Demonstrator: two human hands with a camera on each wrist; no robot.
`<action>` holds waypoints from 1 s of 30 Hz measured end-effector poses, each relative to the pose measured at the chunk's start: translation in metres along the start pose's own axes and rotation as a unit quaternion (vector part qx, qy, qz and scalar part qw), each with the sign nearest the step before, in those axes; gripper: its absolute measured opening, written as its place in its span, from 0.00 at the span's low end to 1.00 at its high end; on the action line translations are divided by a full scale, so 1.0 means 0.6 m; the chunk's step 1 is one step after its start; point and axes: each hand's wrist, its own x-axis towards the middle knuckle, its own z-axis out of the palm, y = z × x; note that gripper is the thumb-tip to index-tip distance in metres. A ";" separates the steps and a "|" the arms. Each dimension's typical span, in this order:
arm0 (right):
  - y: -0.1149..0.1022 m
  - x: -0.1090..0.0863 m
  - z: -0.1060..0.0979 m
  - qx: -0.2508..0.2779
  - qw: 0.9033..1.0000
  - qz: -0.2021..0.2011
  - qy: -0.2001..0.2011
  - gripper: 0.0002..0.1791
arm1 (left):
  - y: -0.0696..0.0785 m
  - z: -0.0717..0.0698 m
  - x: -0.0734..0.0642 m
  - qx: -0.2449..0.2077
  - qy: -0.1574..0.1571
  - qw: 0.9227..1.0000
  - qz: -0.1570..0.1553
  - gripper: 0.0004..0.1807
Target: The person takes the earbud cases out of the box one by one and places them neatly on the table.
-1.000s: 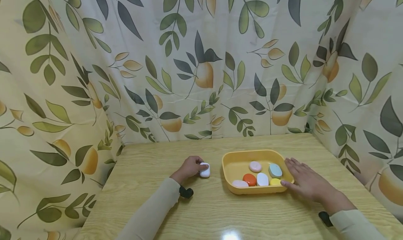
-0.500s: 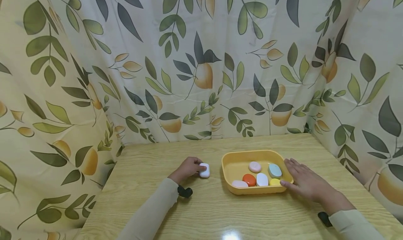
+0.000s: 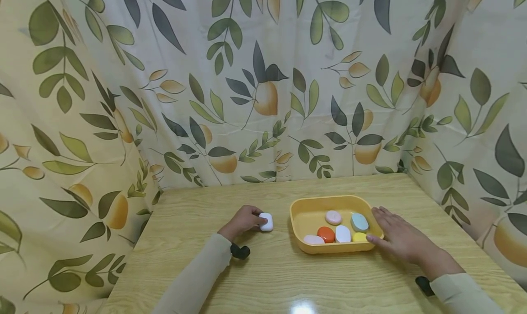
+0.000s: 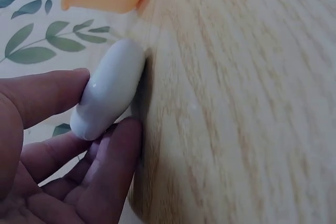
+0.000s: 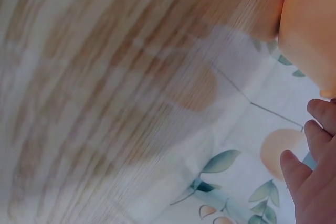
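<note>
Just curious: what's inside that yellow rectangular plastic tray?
Smooth pink disc, second pink piece, red disc, white rounded rectangle, light-blue oval, yellow piece. The tray's near wall hides some lower edges.

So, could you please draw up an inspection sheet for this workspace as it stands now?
Surface: wood-grain table, with a bright reflection near the bottom of the head view.
Job's things: yellow-orange tray holding a round pink piece, light blue piece, red-orange piece, off-white piece, yellow piece and pale pink piece; a white rounded piece is outside it.
Clutter: nothing seen.
Hands: left hand pinches the white rounded piece; right hand lies with straight fingers at the tray's right side.
Cables: nothing seen.
Surroundings: leaf-and-fruit print curtain behind and at both sides.
</note>
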 end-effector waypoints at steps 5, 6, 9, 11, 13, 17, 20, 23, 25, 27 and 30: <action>0.001 0.000 0.002 0.005 1.000 0.001 0.001 0.49 | 0.000 0.002 0.000 0.016 0.007 1.000 0.006 0.17; 0.001 0.000 0.003 0.007 1.000 0.001 0.001 0.49 | 0.000 0.003 0.000 0.019 0.007 1.000 0.007 0.18; 0.001 -0.001 0.004 0.011 1.000 0.002 0.002 0.49 | 0.001 0.004 -0.001 0.030 0.013 0.999 0.006 0.19; 0.001 -0.002 0.004 0.012 1.000 0.002 0.003 0.49 | 0.002 0.004 -0.001 0.034 0.015 0.999 0.005 0.20; 0.001 -0.002 0.005 0.011 1.000 0.003 0.003 0.49 | 0.002 0.004 -0.002 0.039 0.016 0.999 0.005 0.19; 0.003 -0.001 0.006 0.011 1.000 0.005 0.001 0.49 | 0.004 0.004 -0.003 0.064 0.015 0.998 0.009 0.19; 0.004 -0.002 0.007 0.013 1.000 0.004 0.003 0.49 | 0.007 0.005 -0.005 0.102 0.013 0.995 0.014 0.19; 0.004 -0.002 0.009 0.015 1.000 0.001 0.005 0.49 | 0.008 0.007 -0.008 0.135 0.011 0.991 0.017 0.20; 0.004 -0.002 0.009 0.015 1.000 0.001 0.006 0.48 | 0.009 0.009 -0.009 0.144 0.013 0.989 0.019 0.20; 0.004 -0.002 0.009 0.016 1.000 0.002 0.005 0.49 | 0.009 0.010 -0.009 0.147 0.018 0.989 0.020 0.20; 0.003 -0.001 0.008 0.015 1.000 0.006 0.002 0.49 | 0.008 0.010 -0.009 0.149 0.027 0.988 0.023 0.20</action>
